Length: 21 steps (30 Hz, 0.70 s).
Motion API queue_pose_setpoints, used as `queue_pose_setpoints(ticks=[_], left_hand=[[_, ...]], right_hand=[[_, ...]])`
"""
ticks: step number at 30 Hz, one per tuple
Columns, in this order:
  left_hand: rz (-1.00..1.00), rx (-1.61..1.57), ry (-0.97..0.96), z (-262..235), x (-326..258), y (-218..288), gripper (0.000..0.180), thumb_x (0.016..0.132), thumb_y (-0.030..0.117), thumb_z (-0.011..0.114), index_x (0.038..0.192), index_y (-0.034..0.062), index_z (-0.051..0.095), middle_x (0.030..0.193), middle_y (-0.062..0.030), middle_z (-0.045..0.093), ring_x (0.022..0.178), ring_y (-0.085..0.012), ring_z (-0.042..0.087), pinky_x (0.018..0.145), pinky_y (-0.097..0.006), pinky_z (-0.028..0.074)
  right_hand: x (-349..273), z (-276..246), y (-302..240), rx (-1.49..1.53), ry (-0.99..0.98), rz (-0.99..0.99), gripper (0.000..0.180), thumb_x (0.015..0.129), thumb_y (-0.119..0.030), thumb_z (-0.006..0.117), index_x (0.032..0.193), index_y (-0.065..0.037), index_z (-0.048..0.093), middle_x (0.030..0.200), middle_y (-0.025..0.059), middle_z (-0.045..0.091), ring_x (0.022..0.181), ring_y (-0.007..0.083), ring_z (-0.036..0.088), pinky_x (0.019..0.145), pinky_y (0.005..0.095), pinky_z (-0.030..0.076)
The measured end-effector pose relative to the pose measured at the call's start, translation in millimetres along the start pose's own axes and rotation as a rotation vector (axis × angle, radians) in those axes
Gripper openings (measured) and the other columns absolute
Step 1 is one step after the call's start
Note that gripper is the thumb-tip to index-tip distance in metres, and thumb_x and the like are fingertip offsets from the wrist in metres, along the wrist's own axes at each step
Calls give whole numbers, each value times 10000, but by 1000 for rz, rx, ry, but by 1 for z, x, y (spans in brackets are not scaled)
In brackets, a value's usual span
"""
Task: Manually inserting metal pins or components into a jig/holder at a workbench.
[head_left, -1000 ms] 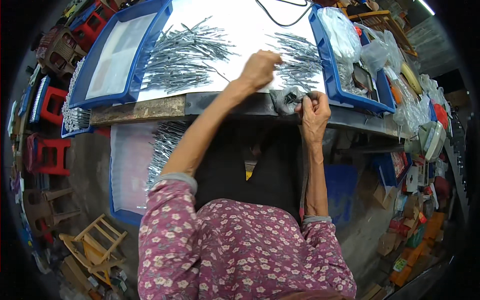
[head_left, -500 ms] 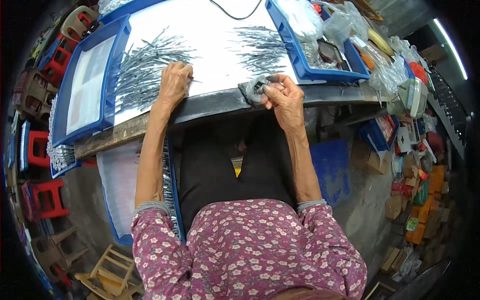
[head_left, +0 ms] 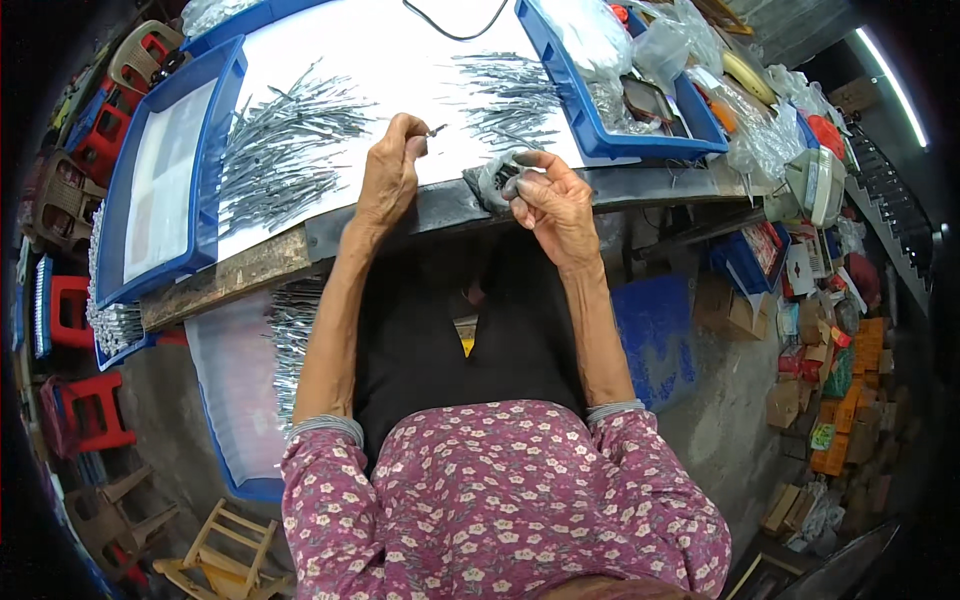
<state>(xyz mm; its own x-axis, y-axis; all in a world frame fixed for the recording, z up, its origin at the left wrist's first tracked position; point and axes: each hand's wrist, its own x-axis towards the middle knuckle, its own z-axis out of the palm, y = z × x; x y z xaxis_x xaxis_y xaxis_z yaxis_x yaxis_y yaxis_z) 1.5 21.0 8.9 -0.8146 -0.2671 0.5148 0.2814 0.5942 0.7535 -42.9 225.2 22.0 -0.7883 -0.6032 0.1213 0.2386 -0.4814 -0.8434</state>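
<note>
Bright, even light falls on my white desk (head_left: pixel 400 60), nearly washing it out toward 12 o'clock. A strip lamp (head_left: pixel 885 70) glares at 2 o'clock. The rim goes black and edges bend (fisheye). Under the desk it is dim; the centre stays sharp.

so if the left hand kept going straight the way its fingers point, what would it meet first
Probably the smaller pile of grey metal pieces on the white work surface, up and right of the left hand; depth is unclear.
</note>
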Motion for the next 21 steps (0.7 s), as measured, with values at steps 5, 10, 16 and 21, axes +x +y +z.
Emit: queue_pose_setpoints(ticks=[5,10,16,21], left_hand=[[-313,-476,14,13,-20,36,109,866,52,421,904,3,511,671,-6,494,584,-67,427,532,-199,369],[-383,-587,-47,20,-39,60,83,825,22,493,904,1,509,734,7,501,651,-44,431,573,-184,368],[-401,-690,-56,26,-52,64,148,833,141,577,902,15,537,691,35,495,543,-15,391,471,-155,307],[-507,-756,-93,27,-64,71,85,834,74,537,887,12,516,652,24,493,550,-15,417,478,-150,317]], right_hand=[[-2,-1,1,37,11,-2,183,817,9,541,999,7,527,774,139,606,548,103,514,468,180,391],[-5,0,0,-159,8,-17,189,802,-7,558,987,33,547,760,93,603,571,94,533,477,175,399],[-13,13,0,-576,125,-102,187,823,-82,578,957,47,572,693,50,590,529,71,525,455,171,391],[-13,13,-3,-419,170,-63,169,836,-99,574,930,40,591,661,34,571,479,58,472,429,167,351]])
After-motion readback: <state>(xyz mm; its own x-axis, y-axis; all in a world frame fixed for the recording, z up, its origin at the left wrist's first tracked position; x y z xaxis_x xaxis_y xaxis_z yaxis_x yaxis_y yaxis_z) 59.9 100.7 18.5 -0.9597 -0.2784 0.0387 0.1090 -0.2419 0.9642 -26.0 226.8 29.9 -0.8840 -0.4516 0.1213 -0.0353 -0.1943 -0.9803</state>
